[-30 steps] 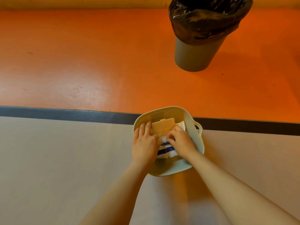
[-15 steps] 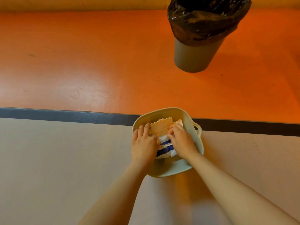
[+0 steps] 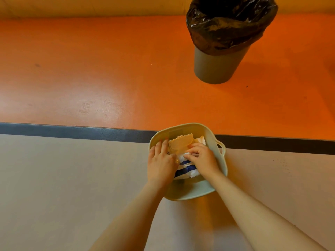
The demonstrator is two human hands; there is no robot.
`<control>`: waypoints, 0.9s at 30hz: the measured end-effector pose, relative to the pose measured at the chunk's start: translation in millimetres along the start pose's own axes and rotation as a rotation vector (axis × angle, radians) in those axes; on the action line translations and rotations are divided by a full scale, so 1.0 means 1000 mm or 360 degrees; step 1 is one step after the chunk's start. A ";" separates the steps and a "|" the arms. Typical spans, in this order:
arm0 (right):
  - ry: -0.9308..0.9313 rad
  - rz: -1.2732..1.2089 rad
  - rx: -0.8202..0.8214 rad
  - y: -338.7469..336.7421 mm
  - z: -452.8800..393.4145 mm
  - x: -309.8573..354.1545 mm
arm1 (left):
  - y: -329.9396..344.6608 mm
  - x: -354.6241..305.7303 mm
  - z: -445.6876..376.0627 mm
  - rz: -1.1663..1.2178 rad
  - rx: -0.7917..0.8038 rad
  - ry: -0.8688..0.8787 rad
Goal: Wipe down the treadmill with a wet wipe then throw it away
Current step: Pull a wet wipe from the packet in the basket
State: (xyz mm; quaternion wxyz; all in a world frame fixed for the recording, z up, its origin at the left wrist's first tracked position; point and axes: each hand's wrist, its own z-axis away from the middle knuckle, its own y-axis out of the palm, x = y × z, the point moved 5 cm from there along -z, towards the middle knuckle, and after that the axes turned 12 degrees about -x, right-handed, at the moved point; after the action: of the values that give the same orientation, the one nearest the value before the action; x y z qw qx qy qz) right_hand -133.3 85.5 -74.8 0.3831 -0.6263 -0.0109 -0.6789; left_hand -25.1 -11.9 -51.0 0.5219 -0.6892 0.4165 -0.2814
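A white and blue wet wipe pack (image 3: 186,168) lies in a pale green basket (image 3: 190,193) on the floor. Its beige flip lid (image 3: 181,143) stands up. My left hand (image 3: 161,163) presses flat on the pack's left side with straight fingers. My right hand (image 3: 203,158) has its fingers curled at the pack's opening and pinches a white wet wipe (image 3: 181,157) there. Both hands hide most of the pack's top. No treadmill is in view.
A grey waste bin (image 3: 217,67) with a black liner (image 3: 230,24) stands on the orange floor at the far right. A black stripe (image 3: 72,131) divides the orange floor from the grey floor that the basket stands on.
My right fingers moved from the lid's edge back down to the pack's opening. My left hand stayed on the pack. The view shifted slightly.
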 end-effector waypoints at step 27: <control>-0.0233 -0.0201 -0.0547 -0.017 0.012 0.065 | -0.035 0.015 -0.036 0.0683 -0.0249 -0.0276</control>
State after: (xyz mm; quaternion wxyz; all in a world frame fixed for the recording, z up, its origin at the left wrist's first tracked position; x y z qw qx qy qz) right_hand -127.8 70.5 -8.1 0.2252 -0.7283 0.0380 -0.6461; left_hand -36.8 -38.8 -7.3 0.5487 -0.6448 0.5274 -0.0708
